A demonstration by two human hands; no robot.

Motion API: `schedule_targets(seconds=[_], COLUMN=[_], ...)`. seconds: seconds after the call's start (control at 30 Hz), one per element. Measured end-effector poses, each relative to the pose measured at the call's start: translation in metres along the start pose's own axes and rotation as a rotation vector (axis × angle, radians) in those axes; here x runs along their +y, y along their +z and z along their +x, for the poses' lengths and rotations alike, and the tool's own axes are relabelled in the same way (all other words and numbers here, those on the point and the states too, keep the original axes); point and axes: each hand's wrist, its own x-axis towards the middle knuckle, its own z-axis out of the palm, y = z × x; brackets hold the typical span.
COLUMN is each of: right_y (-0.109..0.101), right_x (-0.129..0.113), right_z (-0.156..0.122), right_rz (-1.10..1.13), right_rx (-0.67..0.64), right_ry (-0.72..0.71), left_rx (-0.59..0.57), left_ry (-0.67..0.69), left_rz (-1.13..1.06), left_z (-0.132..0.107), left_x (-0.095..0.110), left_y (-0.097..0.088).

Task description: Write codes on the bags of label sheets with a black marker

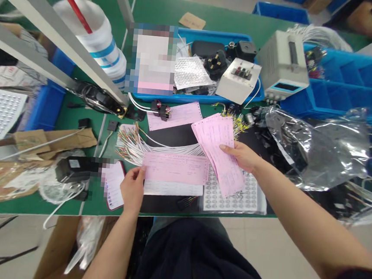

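Pinched at its left edge by my left hand [133,185] is a pink paper slip [173,168] with printed lines. Beneath that slip a white printed sheet [171,188] shows. My right hand [241,155] grips a fanned stack of pink slips [219,153], thumb on top. Behind the papers lies a bundle of white wires [165,147] with coloured ends at the left. Yellow-tipped wire ends [239,126] show just past the stack. Another pink slip [188,114] lies farther back, with black connectors [160,110] on it. A sheet of round stickers [252,199] is partly under the stack.
A blue tray [189,100] holding a white box [239,85] and black parts stands at the back, beside a grey instrument [282,65]. A silvery plastic bag [318,146] lies right; a phone [113,185] lies left. Metal posts [91,66] rise at left. Another person's arm [368,23] shows top right.
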Motion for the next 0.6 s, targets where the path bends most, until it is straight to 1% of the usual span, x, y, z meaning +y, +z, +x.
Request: schedule_targets(seconds=[0.07, 0.23, 0.43, 0.5, 0.6], right_y=[0.001, 0.006, 0.013, 0.016, 0.018], right_x=[0.004, 0.007, 0.011, 0.013, 0.014], right_z=[-0.003, -0.008, -0.01, -0.009, -0.008], right_rz=[0.02, 0.034, 0.02, 0.011, -0.012], right_rx=[0.0, -0.003, 0.004, 0.003, 0.002], right_ry=[0.016, 0.05, 0.05, 0.039, 0.024], left_rx=[0.02, 0.122, 0.136, 0.114, -0.003], left_ry=[0.08, 0.303, 0.482, 0.545, 0.623], left_rz=[0.03, 0.067, 0.021, -0.016, -0.08], left_z=[-0.002, -0.008, -0.013, -0.016, -0.028], left_x=[0.001, -0.001, 0.001, 0.0, -0.003], left_y=[-0.002, -0.007, -0.013, -0.013, -0.019])
